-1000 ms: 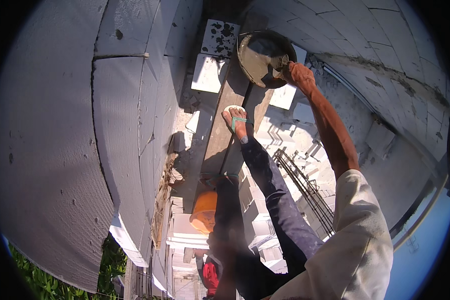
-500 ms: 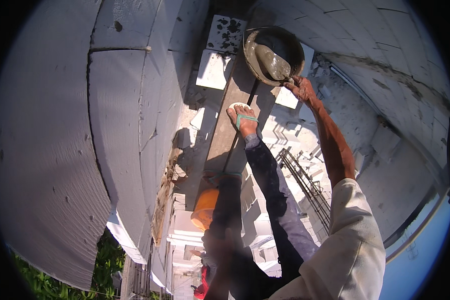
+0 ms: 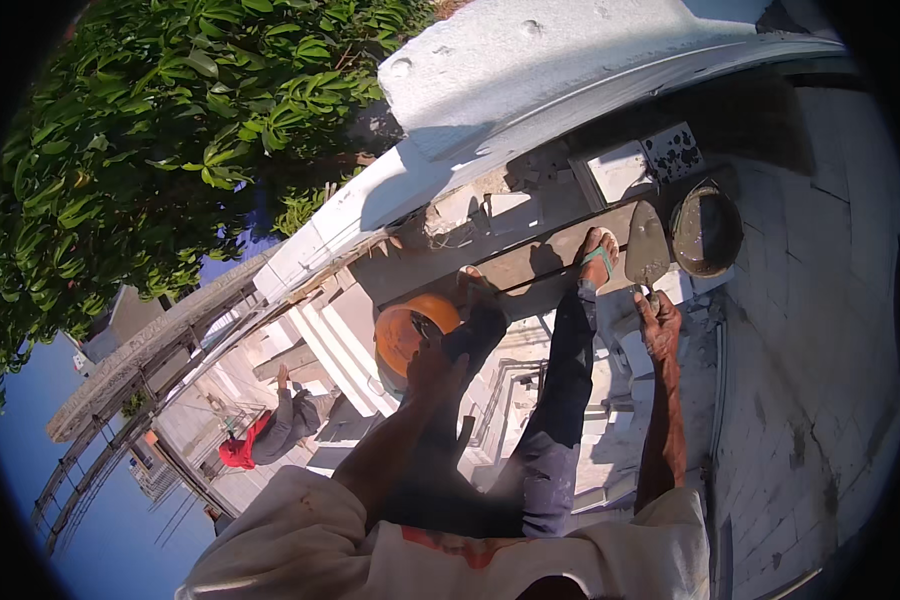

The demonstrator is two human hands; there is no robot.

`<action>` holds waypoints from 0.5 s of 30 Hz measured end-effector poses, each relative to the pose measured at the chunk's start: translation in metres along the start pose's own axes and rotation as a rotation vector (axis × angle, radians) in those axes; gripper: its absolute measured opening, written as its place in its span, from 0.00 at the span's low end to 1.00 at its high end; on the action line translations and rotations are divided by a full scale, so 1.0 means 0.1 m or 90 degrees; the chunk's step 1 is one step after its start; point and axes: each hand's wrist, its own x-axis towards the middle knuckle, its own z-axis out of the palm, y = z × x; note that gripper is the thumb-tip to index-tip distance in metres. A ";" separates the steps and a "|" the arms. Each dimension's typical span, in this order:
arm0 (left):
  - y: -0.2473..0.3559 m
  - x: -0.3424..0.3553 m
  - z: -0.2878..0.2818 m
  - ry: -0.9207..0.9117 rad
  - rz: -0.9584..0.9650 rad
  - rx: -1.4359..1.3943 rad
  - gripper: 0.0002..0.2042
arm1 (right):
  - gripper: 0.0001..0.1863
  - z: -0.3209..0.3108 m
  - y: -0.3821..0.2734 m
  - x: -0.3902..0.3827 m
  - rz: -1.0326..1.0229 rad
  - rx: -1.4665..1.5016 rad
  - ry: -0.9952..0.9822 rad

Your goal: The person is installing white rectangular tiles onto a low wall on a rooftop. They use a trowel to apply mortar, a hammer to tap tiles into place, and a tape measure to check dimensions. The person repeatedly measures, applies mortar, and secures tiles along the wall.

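My right hand [image 3: 658, 325] grips the handle of a trowel [image 3: 648, 245], whose blade is coated in wet grey mortar. Just right of the blade is a dark round bucket [image 3: 720, 235] of mortar, outside my fingers' reach in the picture. My left hand [image 3: 435, 365] is at my bent left leg, over an orange bucket [image 3: 398, 335]; its fingers are partly hidden, and a dark shape by them is too unclear to name. My sandalled feet [image 3: 598, 255] are on long wooden planks [image 3: 540, 290].
White block walls [image 3: 800, 300] curve along the right and across the top [image 3: 530, 70]. White blocks [image 3: 340, 350] and metal rods lie below the planks. A co-worker in red and grey [image 3: 250, 445] is at lower left. Leafy branches [image 3: 150, 150] fill the upper left, beside exposed rebar.
The view has swung round, bringing foliage and my left arm clearly into it. My right hand has drawn the mortar-coated trowel out of the dark bucket, to its left side.
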 end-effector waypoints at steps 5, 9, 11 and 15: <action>-0.30 -0.12 0.12 -0.022 -0.064 -0.089 0.34 | 0.17 1.07 -1.02 -0.71 -0.034 -0.042 -0.257; -0.43 -0.13 0.12 -0.044 -0.095 -0.135 0.33 | 0.09 1.94 -1.81 -1.09 -0.136 -0.108 -0.425; -0.50 -0.25 0.23 -0.062 -0.137 -0.179 0.33 | 0.12 2.46 -2.20 -1.18 -0.318 -0.169 -0.473; -0.63 -0.33 0.33 -0.059 -0.162 -0.253 0.32 | 0.20 3.31 -2.73 -1.25 -0.530 -0.334 -0.495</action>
